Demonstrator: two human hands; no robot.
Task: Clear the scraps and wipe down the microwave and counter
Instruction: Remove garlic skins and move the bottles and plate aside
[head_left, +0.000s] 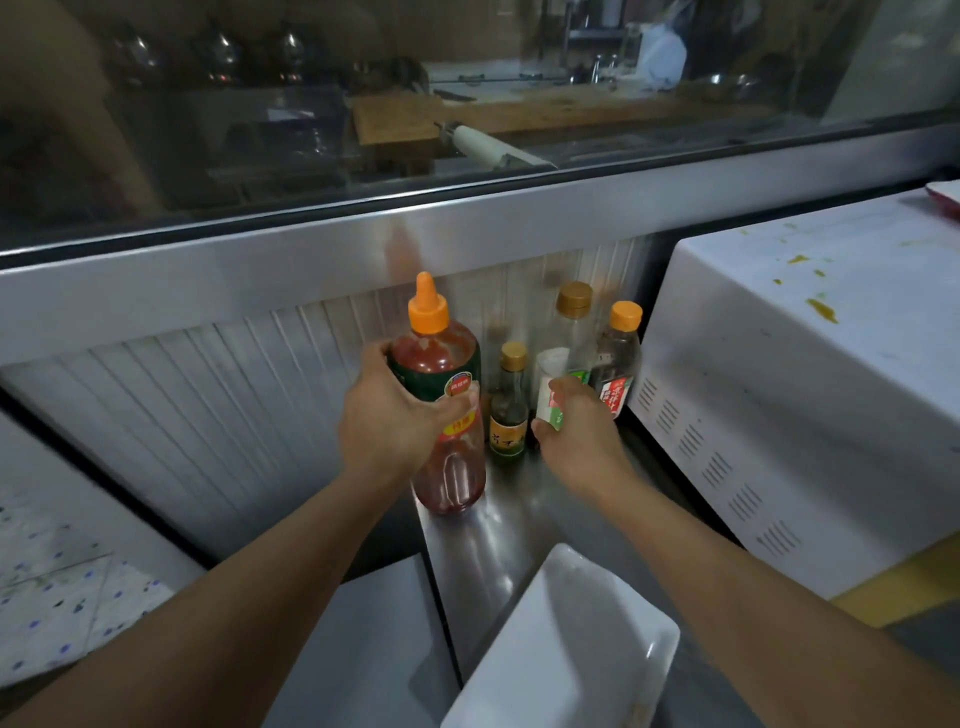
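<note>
1. Microwave (810, 374): white, at the right on the steel table (498, 525); its top carries several yellow-brown splatters (822, 309).
2. Table: a narrow, shiny steel strip running back to a ribbed metal wall (208, 415); above the wall, a steel ledge and a glass pane giving onto a dim kitchen.
3. Bottles, five in all, grouped at the back of the table just left of the microwave.
4. Sauce bottle (441, 395): large, red contents, orange nozzle cap; the left hand (387, 415) has its fingers wrapped around its middle.
5. Small white bottle (550, 387): gripped by the closed fingers of the right hand (576, 431).
6. Three bottles standing free: a small dark one with gold cap (509, 405), a tall clear one with gold cap (574, 322), a dark one with orange cap (621, 353).
7. White rectangular dish (571, 649): one, at the near end of the table.
</note>
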